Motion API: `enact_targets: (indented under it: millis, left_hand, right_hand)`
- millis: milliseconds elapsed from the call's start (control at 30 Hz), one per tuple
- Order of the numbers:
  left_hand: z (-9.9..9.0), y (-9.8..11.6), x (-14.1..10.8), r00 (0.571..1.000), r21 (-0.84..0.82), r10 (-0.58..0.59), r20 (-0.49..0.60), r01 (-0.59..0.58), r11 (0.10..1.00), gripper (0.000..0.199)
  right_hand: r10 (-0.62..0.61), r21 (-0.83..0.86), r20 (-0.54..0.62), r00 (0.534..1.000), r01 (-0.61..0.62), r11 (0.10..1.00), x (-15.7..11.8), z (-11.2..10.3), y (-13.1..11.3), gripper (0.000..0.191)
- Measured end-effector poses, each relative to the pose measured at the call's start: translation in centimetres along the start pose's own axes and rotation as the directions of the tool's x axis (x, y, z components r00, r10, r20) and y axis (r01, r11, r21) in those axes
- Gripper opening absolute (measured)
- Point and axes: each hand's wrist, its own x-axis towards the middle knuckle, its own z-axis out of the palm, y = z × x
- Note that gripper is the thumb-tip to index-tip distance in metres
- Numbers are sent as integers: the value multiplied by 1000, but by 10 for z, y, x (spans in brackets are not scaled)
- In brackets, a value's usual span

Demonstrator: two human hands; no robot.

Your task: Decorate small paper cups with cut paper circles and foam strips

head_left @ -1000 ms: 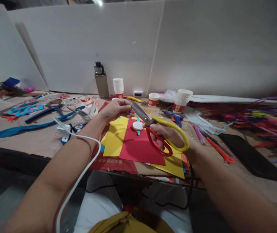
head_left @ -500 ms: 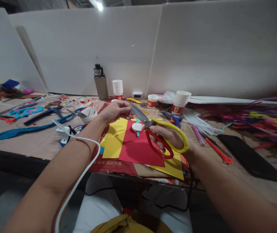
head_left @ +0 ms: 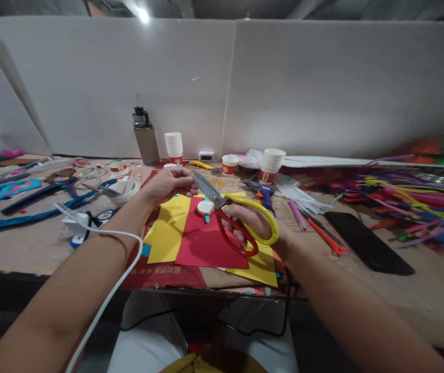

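Note:
Scissors [head_left: 256,213] with one yellow and one red handle are in my right hand [head_left: 245,220], their blades closed together and pointing up and left. My left hand [head_left: 174,182] is pinched beside the blade tips; whatever its fingers hold is too small to make out. Below the blades, a small white disc [head_left: 205,208] with blue tabs lies on a sheet of red paper [head_left: 202,246]. Yellow paper [head_left: 167,233] shows beneath the red sheet on both sides.
Behind stand a bottle [head_left: 146,142] and paper cup stacks [head_left: 272,163]. To the right lie a glue gun [head_left: 264,196], a red-handled cutter [head_left: 326,235], a black phone [head_left: 367,242] and pipe cleaners [head_left: 431,207]. A white cable [head_left: 130,264] crosses my left forearm.
The view has turned to the right, so everything appears shifted left. Both hands stay close together, with the scissors still in my right hand.

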Motion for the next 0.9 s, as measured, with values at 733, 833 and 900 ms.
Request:
enact_targets:
  millis: [733, 833, 900]
  left_hand:
    - [-1, 0, 4, 990, -8, 8, -141, -9, 1000, 20]
    - [-6, 1, 9, 887, -85, 101, -451, -155, 984, 13]
    - [-11, 4, 10, 785, -92, 137, -605, -239, 967, 10]
  right_hand:
    - [-7, -182, -117, 993, -14, 983, 1, 2, -4, 27]
    - [19, -308, -156, 988, -66, 949, -1, 1, -14, 21]
    - [36, -409, -151, 988, -96, 908, -1, 0, -16, 22]
